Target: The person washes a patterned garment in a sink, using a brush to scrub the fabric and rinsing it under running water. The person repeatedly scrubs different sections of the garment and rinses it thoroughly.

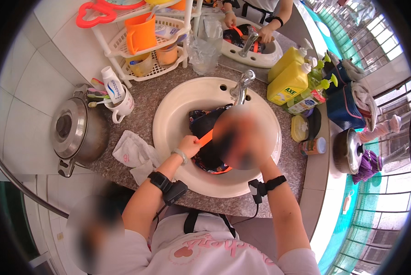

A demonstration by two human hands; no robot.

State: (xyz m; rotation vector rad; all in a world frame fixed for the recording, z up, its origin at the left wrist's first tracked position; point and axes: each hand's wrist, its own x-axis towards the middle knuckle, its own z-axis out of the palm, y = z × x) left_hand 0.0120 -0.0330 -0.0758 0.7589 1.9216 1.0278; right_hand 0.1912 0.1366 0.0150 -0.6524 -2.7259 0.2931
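A dark cloth item (205,122) with patterned edges and orange straps lies in the oval washbasin (172,103). It may be a bag, but much of it is behind a blurred patch. My left hand (189,146) grips the end of an orange strap (205,138) and draws it out straight over the dark cloth. My right hand (262,154) is over the item's right side and mostly blurred. In the mirror, that hand's reflection closes around a brown, wooden-looking object (269,39). The chrome faucet (240,90) stands at the basin's back rim.
Left of the basin are a towel (131,147), a lidded pot (85,127) and a mug (123,105) with toothpaste and toothbrushes. A plastic rack (150,74) holds cups behind. Yellow pump bottles (289,82), a soap box (299,128) and a jar (313,146) line the right.
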